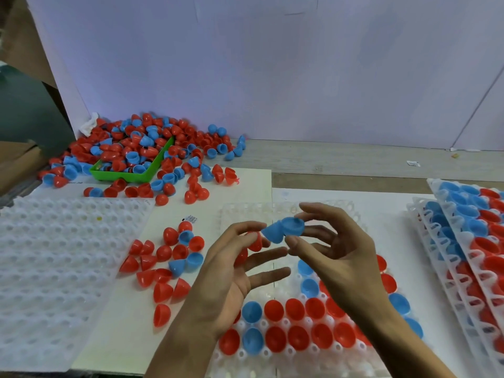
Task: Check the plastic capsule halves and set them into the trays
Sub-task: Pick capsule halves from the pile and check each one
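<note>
- My right hand (332, 246) was raised over the middle tray (300, 358), its thumb and fingertips pinching a blue capsule half (294, 226) by the rim, open side facing up and away from me.
- A second blue half (273, 232), pointed end to the left, sat touching the first one; it lay between my two hands, and I could not tell for sure which fingers carried it.
- My left hand (234, 271) was palm up just beside it, fingers curled loosely around a couple of red halves (255, 241) tucked against the fingertips.
- The middle tray under my hands was partly filled: two near rows of mostly red halves with a few blue ones, and some blue and red ones further up on its right side.
- To my left on the worktop (354, 159) lay an unfilled white tray (54, 268).
- Between that tray and my left hand lay a loose cluster of halves (163, 263), mostly red with a few blue, on a white sheet (131, 336).
- At the far left a green bin (131, 174) sat buried in a large heap of red and blue halves (152, 148) that spilled out around it.
- On my right a slanted stack of filled trays (469, 241) held blue and red halves.
</note>
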